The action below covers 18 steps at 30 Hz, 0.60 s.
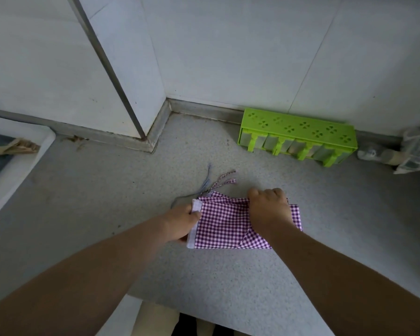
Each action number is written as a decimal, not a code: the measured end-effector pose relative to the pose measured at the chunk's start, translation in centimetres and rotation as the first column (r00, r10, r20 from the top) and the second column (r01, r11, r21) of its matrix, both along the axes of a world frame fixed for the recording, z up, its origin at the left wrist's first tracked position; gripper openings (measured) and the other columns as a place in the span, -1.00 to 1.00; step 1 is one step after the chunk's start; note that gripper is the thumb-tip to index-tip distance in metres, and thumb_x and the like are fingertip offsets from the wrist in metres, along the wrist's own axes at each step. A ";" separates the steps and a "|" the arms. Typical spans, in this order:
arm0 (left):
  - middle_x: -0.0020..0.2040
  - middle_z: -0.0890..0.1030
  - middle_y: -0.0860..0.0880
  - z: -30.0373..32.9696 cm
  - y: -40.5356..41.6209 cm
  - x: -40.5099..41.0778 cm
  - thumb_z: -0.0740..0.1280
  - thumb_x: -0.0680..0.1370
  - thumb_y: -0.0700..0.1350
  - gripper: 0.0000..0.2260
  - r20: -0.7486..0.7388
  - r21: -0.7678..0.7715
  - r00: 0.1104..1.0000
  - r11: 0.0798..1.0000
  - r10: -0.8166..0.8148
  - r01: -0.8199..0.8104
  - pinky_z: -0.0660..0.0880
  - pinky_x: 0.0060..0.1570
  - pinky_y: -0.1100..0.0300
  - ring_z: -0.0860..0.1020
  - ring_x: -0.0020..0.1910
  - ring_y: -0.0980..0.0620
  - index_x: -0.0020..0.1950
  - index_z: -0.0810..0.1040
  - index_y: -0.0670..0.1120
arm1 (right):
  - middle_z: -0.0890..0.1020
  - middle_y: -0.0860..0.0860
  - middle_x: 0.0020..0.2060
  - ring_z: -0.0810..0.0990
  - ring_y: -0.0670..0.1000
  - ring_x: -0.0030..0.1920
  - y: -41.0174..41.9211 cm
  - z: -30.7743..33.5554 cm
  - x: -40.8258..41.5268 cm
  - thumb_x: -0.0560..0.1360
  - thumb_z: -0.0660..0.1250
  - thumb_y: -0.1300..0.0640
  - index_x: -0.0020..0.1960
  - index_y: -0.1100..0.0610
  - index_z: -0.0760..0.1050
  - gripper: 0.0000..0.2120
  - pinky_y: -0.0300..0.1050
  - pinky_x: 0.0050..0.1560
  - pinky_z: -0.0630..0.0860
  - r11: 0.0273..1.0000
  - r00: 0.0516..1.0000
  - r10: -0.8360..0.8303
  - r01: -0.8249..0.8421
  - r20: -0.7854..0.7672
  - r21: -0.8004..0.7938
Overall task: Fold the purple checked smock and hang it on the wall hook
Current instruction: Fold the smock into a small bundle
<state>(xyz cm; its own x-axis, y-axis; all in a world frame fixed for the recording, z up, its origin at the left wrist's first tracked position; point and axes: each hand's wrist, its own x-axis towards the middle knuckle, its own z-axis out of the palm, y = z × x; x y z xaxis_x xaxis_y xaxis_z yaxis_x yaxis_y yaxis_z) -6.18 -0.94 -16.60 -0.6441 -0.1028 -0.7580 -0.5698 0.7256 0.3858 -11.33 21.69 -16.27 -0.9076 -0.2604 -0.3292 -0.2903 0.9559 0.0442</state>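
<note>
The purple checked smock (224, 224) lies folded into a small flat rectangle on the grey speckled counter (121, 195). Its ties (224, 181) trail out from the far edge. My left hand (181, 223) grips the smock's white-banded left edge. My right hand (268, 206) presses down as a fist on the upper right part of the cloth, pinching a fold. No wall hook is in view.
A green plastic rack (298, 135) with cut-out clover shapes stands against the white tiled wall at the back right. A clear bottle and crumpled plastic (398, 151) lie at the far right. A white sink rim (20, 161) is at the left.
</note>
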 end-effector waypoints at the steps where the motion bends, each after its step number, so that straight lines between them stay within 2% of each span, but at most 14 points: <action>1: 0.59 0.40 -0.11 -0.2 -0.4 -0.2 0.08 0.77 0.12 -0.50 -0.001 -0.002 1.000 1.000 -0.013 0.013 0.36 0.43 0.01 0.42 0.53 -0.13 0.69 0.21 -0.03 | 0.55 0.07 0.18 0.49 0.16 0.25 -0.5 -0.3 0.3 0.62 0.09 0.16 0.27 0.06 0.40 -0.74 0.14 0.38 0.35 1.000 0.999 0.014 -0.015 -0.048 -0.016; 3: 0.54 0.47 -0.10 -0.6 -0.6 -0.5 0.09 0.77 0.10 -0.52 -0.006 0.005 1.000 1.000 -0.010 0.010 0.40 0.36 0.05 0.48 0.47 -0.11 0.66 0.28 -0.04 | 0.48 0.06 0.21 0.47 0.15 0.24 -1.3 -0.6 1.5 0.64 0.08 0.12 0.29 0.03 0.37 -0.75 0.13 0.31 0.38 0.990 0.991 0.077 -0.089 -0.110 -0.109; 4: 0.53 0.48 -0.10 -0.7 -0.6 -0.7 0.09 0.77 0.09 -0.53 -0.004 0.010 1.000 1.000 -0.008 0.008 0.41 0.34 0.06 0.49 0.46 -0.11 0.65 0.31 -0.05 | 0.48 0.03 0.21 0.48 0.12 0.23 -1.6 -1.0 2.1 0.67 0.08 0.03 0.28 0.01 0.37 -0.77 0.11 0.28 0.42 0.977 0.989 0.113 -0.129 -0.099 -0.169; 7: 0.53 0.49 -0.14 -0.8 -0.5 -1.5 0.07 0.78 0.05 -0.55 -0.014 -0.012 1.000 1.000 0.006 -0.006 0.41 0.36 0.06 0.50 0.45 -0.14 0.63 0.34 -0.08 | 0.49 -0.07 0.29 0.48 0.03 0.29 -1.8 -2.1 3.8 0.65 0.05 -0.24 0.34 -0.06 0.38 -0.61 0.07 0.34 0.45 0.953 0.992 0.126 -0.116 0.019 -0.279; 10: 0.42 0.57 -0.20 -0.2 -0.6 -1.9 0.08 0.77 0.03 -0.58 -0.031 -0.110 0.993 0.988 -0.116 0.112 0.43 0.19 0.07 0.55 0.36 -0.18 0.49 0.49 -0.16 | 0.40 -0.09 0.47 0.37 0.03 0.46 -1.3 -2.7 4.0 0.63 0.04 -0.30 0.53 -0.12 0.26 -0.47 0.13 0.48 0.34 0.952 0.990 0.127 -0.106 0.054 -0.287; 12: 0.41 0.57 -0.16 0.4 -1.0 -1.8 0.07 0.76 0.04 -0.58 -0.064 -0.218 0.972 0.953 -0.227 0.208 0.42 0.13 0.09 0.57 0.33 -0.14 0.49 0.50 -0.12 | 0.32 -0.08 0.54 0.31 0.05 0.52 -1.2 -2.6 3.6 0.63 0.05 -0.32 0.61 -0.17 0.12 -0.41 0.17 0.52 0.29 0.957 0.986 0.143 -0.117 0.081 -0.265; 15: 0.46 0.45 -0.06 0.1 -2.8 -1.5 0.13 0.70 0.11 -0.60 -0.155 -0.417 0.858 0.820 -0.490 0.393 0.46 0.30 0.04 0.50 0.32 -0.05 0.48 0.46 0.01 | 0.24 -0.07 0.58 0.24 0.09 0.55 -1.6 -2.6 2.9 0.62 0.05 -0.34 0.64 -0.21 -0.01 -0.35 0.21 0.52 0.25 0.968 0.981 0.145 -0.114 0.126 -0.222; 17: 0.54 0.32 -0.01 -0.5 -4.4 -1.8 0.25 0.62 0.11 -0.54 -0.206 -0.491 0.741 0.722 -0.640 0.487 0.37 0.46 -0.05 0.36 0.47 -0.05 0.51 0.38 0.04 | 0.21 -0.06 0.58 0.20 0.09 0.56 -1.9 -2.7 2.6 0.61 0.07 -0.33 0.64 -0.22 -0.05 -0.34 0.23 0.53 0.21 0.973 0.979 0.117 -0.079 0.165 -0.216; 18: 0.60 0.25 0.02 -0.6 -4.9 -2.1 0.31 0.60 0.07 -0.47 -0.219 -0.470 0.709 0.709 -0.670 0.525 0.30 0.54 -0.06 0.28 0.55 -0.05 0.56 0.31 0.05 | 0.20 -0.07 0.58 0.18 0.09 0.56 -2.0 -2.7 2.5 0.61 0.08 -0.33 0.64 -0.23 -0.05 -0.33 0.25 0.54 0.17 0.972 0.978 0.098 -0.054 0.186 -0.227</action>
<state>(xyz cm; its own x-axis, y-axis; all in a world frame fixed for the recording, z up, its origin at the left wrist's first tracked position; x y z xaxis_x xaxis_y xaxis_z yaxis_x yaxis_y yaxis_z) -8.28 -5.79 -17.17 -0.8676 0.1932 -0.4583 0.1585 0.9808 0.1133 -8.86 19.66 -18.99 -0.8065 -0.4116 -0.4244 -0.3446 0.9106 -0.2283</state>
